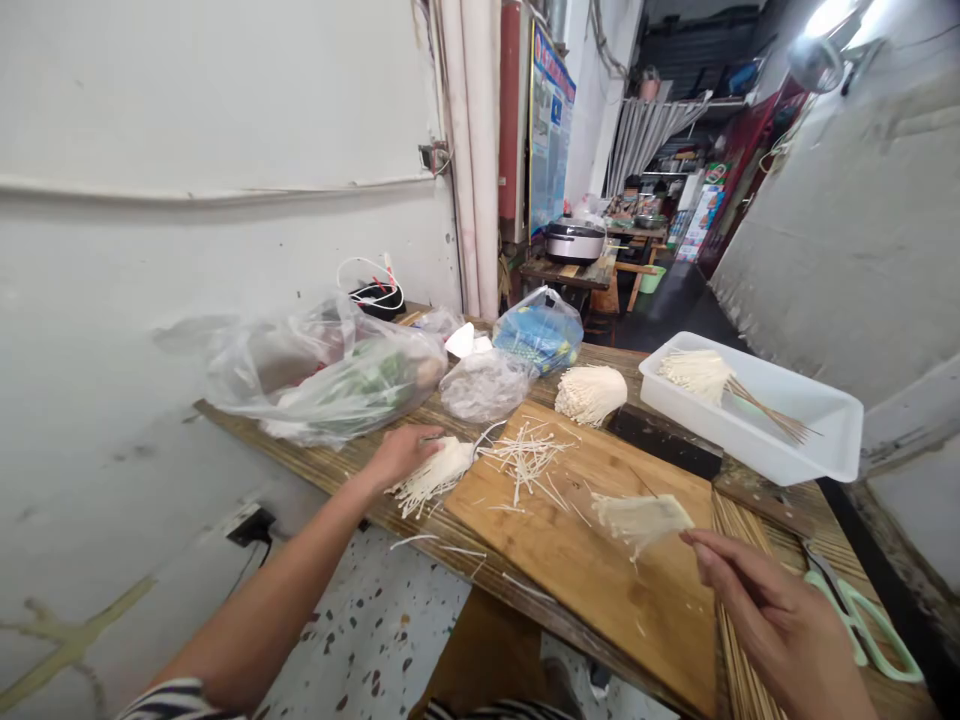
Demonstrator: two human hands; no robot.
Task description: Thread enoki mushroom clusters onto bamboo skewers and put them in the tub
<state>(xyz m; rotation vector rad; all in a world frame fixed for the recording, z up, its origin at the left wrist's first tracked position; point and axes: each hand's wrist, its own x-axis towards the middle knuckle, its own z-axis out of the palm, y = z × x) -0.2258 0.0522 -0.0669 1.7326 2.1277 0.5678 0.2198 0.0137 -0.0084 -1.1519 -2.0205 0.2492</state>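
A wooden table (480, 572) is seen running along a white wall, and a rice cooker (575, 240) is noted farther off. The contents of a clouded plastic bag (322, 375) cannot be made out. A white plastic tray (750, 405) is placed at the far right, holding enoki mushrooms and a bundle of wooden skewers. A wooden cutting board (540, 560) is strewn with loose strands. The left forearm is cut off at the frame's lower edge, with a striped sleeve at the bottom. The left hand (405, 455) is laid at the board's edge, fingers pressed together over an enoki clump (439, 472). The right hand (780, 610) is cut off at lower right, fingertips at a second clump (641, 520); whether that clump is pinched cannot be determined. Green-handled scissors (855, 625) are partly hidden behind that hand.
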